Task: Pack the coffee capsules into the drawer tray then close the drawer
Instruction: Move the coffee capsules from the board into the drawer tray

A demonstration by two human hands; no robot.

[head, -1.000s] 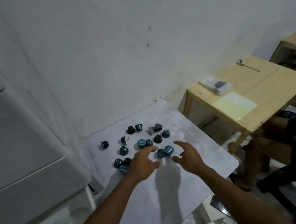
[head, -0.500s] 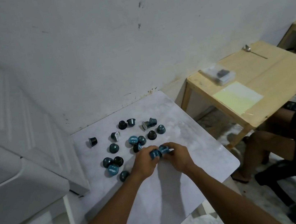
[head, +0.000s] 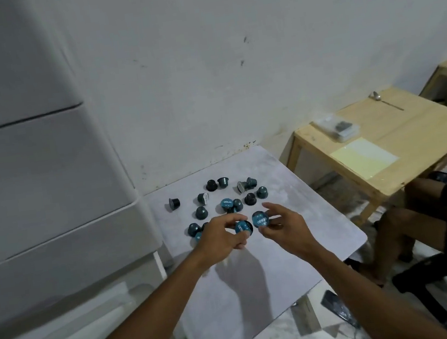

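Note:
Several dark teal coffee capsules [head: 201, 212] lie scattered on a small grey marbled table [head: 302, 215]. My left hand [head: 220, 239] pinches one capsule [head: 242, 227] with its blue lid facing up. Just to its right, my right hand [head: 283, 225] holds another blue-lidded capsule [head: 260, 219] between thumb and fingers. Both hands hover just above the table's middle, close together. A white plastic drawer unit [head: 43, 193] stands at the left; I cannot see a tray inside it.
A wooden table [head: 400, 143] stands at the right with a spoon [head: 383, 100], a clear packet [head: 336, 128] and a yellow sheet [head: 364, 157]. A seated person's legs [head: 409, 210] are at the far right. The wall runs behind the grey table.
Both hands closed on a capsule each and lifted them slightly off the table. The camera view swung right and then back left, bringing the drawer unit more into view.

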